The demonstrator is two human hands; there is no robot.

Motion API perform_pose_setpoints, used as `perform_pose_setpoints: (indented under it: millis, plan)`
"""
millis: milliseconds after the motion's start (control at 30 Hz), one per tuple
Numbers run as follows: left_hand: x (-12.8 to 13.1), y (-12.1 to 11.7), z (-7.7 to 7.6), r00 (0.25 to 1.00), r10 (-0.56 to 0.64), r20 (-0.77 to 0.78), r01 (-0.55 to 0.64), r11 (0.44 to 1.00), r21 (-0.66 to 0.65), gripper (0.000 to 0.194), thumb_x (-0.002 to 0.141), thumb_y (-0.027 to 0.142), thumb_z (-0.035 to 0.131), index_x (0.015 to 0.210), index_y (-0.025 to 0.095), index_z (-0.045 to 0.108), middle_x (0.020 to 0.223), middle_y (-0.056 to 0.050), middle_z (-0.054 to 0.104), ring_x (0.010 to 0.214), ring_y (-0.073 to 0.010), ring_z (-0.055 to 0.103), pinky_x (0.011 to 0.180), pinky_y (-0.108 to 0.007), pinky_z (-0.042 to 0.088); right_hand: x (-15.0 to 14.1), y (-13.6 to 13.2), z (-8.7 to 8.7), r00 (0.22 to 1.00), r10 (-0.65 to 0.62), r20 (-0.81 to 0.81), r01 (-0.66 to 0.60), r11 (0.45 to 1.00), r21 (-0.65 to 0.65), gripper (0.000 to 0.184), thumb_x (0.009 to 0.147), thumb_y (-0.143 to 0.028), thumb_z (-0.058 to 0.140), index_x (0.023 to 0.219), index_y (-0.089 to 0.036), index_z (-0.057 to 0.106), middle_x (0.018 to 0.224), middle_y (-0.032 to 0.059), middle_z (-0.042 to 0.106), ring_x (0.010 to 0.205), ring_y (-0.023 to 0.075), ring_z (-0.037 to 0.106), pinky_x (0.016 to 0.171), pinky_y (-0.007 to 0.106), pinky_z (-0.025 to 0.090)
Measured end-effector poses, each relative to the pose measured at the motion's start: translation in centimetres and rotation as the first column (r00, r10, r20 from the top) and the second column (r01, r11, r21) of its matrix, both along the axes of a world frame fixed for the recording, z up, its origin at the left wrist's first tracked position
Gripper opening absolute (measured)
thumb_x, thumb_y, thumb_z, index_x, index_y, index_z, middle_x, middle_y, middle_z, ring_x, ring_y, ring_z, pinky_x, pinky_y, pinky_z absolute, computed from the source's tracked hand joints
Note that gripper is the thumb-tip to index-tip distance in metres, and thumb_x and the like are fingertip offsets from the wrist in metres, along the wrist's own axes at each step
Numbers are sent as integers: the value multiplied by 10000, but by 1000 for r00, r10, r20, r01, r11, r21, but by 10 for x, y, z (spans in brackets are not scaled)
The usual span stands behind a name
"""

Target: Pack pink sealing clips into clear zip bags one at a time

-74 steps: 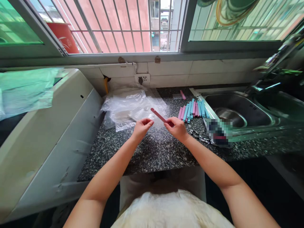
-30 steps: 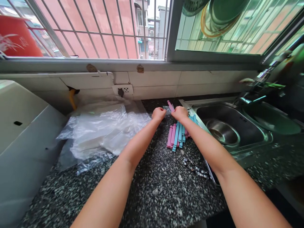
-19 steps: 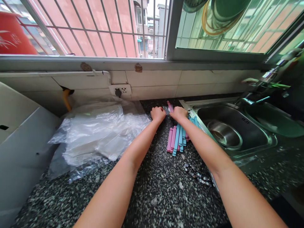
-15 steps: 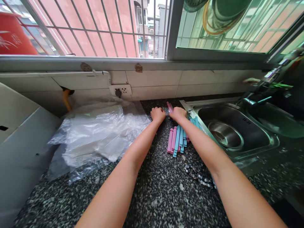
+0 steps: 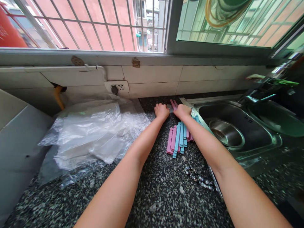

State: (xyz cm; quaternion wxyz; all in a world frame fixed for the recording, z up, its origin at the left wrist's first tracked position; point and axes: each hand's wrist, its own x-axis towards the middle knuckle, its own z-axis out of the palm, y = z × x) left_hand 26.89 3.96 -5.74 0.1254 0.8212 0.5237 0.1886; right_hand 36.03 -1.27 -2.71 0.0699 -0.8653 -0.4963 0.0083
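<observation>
At the far part of the counter, my right hand (image 5: pixel 183 111) is closed around a pink bag sealing clip (image 5: pixel 174 104), whose two arms stand apart in a narrow V. Just left of it, my left hand (image 5: pixel 161 110) has its fingers curled at a bit of clear plastic (image 5: pixel 169 107) between the hands; the fingertips are partly hidden. Below my right hand lies a pile of pink and blue sealing clips (image 5: pixel 178 139), partly covered by my right forearm. Clear plastic bags (image 5: pixel 87 133) are spread in a heap left of my left arm.
A steel sink (image 5: pixel 258 126) with a metal bowl (image 5: pixel 226 133) inside lies to the right, under a faucet (image 5: pixel 266 79). A beaded bracelet (image 5: pixel 199 179) rests on the speckled counter (image 5: pixel 161 196). The tiled wall with a socket (image 5: pixel 117 86) stands behind.
The pink clip's arms have come apart into a V in my right hand. Both hands have shifted slightly right, and the view has moved a little.
</observation>
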Motion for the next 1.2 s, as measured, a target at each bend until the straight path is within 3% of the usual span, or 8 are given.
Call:
perform_pose_setpoints:
  millis: [100, 233, 433, 600, 700, 833, 967, 1200]
  plan:
    - [4, 0, -1, 1000, -8, -2, 8, 1000, 0, 270, 798, 286, 487, 929, 177, 696, 1056, -130, 614, 1063, -282, 472, 841, -374, 391, 0, -2, 2, 995, -86, 43, 87, 996, -30, 390, 807, -364, 506, 1121, -166, 623, 1032, 171, 667, 991, 282, 625, 772, 349, 476]
    - [3, 0, -3, 999, 7, 32, -6, 1000, -11, 245, 773, 291, 528, 906, 164, 689, 1048, -128, 608, 1056, -271, 468, 852, -355, 385, -3, -2, 5, 994, -100, 47, 103, 993, -62, 368, 797, -355, 513, 1085, -167, 643, 1051, 165, 663, 995, 270, 625, 763, 335, 481]
    - [-4, -3, -1, 998, 22, 61, -20, 999, -38, 223, 769, 277, 541, 922, 165, 659, 1064, -124, 594, 1076, -267, 450, 872, -352, 374, -3, 0, 3, 992, -120, 30, 122, 990, -66, 482, 860, -505, 368, 1177, -220, 592, 1065, 148, 662, 1018, 271, 616, 800, 372, 475]
    - [-18, -6, 6, 999, 29, 37, -29, 1000, -10, 208, 780, 269, 532, 902, 164, 663, 1060, -124, 595, 1069, -261, 452, 873, -351, 375, -7, -4, 4, 992, -120, 49, 122, 992, -35, 570, 869, -574, 273, 1225, -230, 555, 1065, 167, 660, 1007, 277, 622, 795, 381, 474]
    - [-30, -7, 16, 999, 35, 31, -35, 999, 9, 203, 774, 274, 541, 885, 163, 671, 1041, -119, 602, 1055, -255, 461, 867, -341, 384, -12, -10, 10, 987, -145, 61, 146, 989, -4, 655, 861, -614, 222, 1153, -178, 615, 1025, 196, 667, 981, 292, 631, 778, 381, 476]
    - [-51, -12, 32, 998, 40, 43, -42, 999, 29, 179, 779, 290, 544, 844, 186, 674, 1019, -100, 606, 1048, -247, 464, 865, -335, 393, -20, -24, 24, 985, -141, 97, 140, 990, 22, 681, 860, -607, 251, 1040, -101, 670, 1008, 233, 660, 980, 300, 629, 775, 369, 472]
    - [-80, -23, 50, 998, 13, 67, -16, 999, 41, 166, 783, 301, 545, 798, 194, 671, 985, -88, 605, 1029, -248, 474, 867, -340, 393, -36, -43, 36, 993, -30, 113, 29, 999, 14, 476, 869, -473, 374, 1043, -138, 664, 1004, 196, 672, 982, 290, 630, 782, 371, 466]
    - [-160, -46, 85, 993, -8, 117, -11, 986, 164, 153, 776, 283, 558, 779, 171, 664, 889, -68, 607, 957, -224, 499, 892, -333, 364, -104, -78, 45, 971, 199, 134, -208, 976, 58, 326, 835, -383, 435, 951, -199, 679, 956, 125, 694, 945, 268, 639, 747, 350, 461]
